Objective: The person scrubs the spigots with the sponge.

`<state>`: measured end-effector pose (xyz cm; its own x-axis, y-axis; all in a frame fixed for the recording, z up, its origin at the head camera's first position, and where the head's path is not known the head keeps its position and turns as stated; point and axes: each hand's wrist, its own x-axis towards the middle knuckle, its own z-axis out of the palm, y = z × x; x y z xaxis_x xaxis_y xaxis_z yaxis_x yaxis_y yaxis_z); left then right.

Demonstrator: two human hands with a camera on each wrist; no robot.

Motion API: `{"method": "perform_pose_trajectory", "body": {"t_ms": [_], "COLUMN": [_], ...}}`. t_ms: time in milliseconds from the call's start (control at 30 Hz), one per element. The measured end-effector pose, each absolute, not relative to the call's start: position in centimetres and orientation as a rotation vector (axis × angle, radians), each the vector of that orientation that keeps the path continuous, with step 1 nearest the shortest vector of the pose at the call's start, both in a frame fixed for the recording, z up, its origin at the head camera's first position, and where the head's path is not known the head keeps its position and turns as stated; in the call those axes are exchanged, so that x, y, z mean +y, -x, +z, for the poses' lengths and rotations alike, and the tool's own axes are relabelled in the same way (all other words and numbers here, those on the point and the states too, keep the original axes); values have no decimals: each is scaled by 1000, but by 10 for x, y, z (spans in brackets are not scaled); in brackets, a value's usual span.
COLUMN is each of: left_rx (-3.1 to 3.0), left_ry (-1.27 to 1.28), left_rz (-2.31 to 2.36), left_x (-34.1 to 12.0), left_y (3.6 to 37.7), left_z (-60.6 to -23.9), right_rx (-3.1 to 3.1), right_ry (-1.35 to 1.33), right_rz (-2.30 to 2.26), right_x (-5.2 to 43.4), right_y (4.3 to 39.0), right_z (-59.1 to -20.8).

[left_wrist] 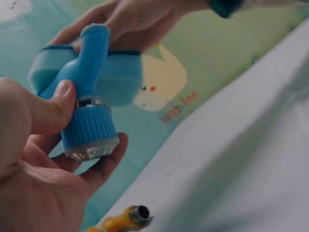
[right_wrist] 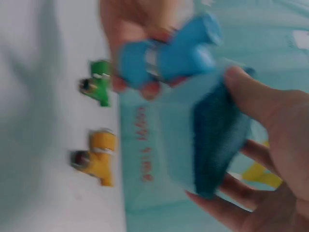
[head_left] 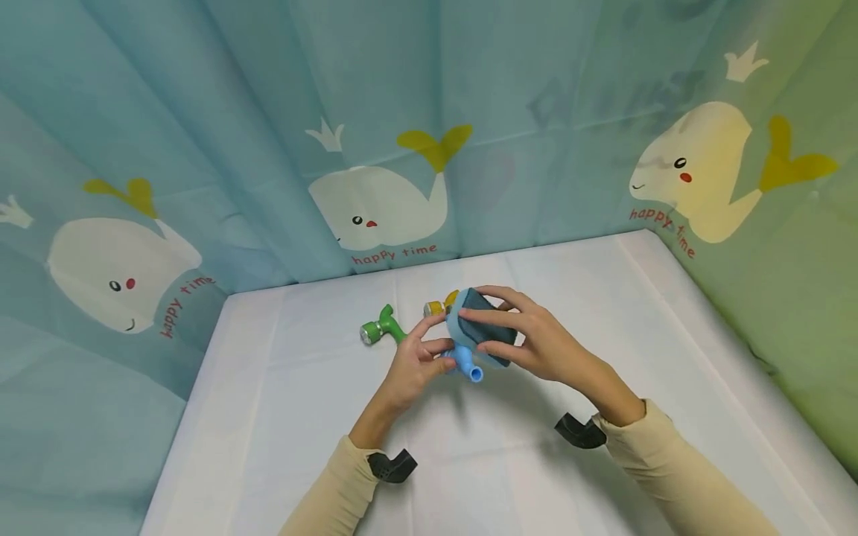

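Note:
My left hand (head_left: 412,370) holds a blue plastic tap (left_wrist: 90,126) with a ribbed knob and a silver ring; its spout end points toward me in the head view. The thumb presses on the tap's body and the fingers curl behind it. A sponge (right_wrist: 217,137), pale blue foam with a dark scouring pad, is in my right hand (head_left: 550,342), pinched between thumb and fingers. The foam side faces the blue tap and appears to touch it. Both things are held above the table.
A green tap (head_left: 383,325) and a yellow tap (head_left: 435,308) lie on the white table (head_left: 302,417), behind my hands. Curtains (head_left: 268,97) with whale prints stand along the table's far and side edges.

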<state>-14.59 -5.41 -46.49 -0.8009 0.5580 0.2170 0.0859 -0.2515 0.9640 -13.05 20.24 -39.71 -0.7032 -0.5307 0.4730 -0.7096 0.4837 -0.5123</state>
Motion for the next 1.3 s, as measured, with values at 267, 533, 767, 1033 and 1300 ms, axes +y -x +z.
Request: {"method": "perform_pose_trajectory", "body": {"t_ms": [267,533,767,1033,1300], "left_rx": [1702,1724,1732,1681,1665], "left_ry": [-825,-849,-878,-806,-861], "left_rz": [2121,2091,2078,2041,2084], "left_x": [-55,-61,-61,-63,-62], "left_y": [148,151,155,153,152], "left_z": [-464,-462,-460,-461,-466], "right_rx": [-2493,-2464,-2451,-2517,-2514], "right_ry": [-1051,-1098,-1064,-1074,-1074], "right_rz": [1032,987,1035,1030,1074], "right_x": [206,202,201,211,200], "right_y": [129,121,129,129,132], "right_z": [-399,-407,-402,-402,-403]}}
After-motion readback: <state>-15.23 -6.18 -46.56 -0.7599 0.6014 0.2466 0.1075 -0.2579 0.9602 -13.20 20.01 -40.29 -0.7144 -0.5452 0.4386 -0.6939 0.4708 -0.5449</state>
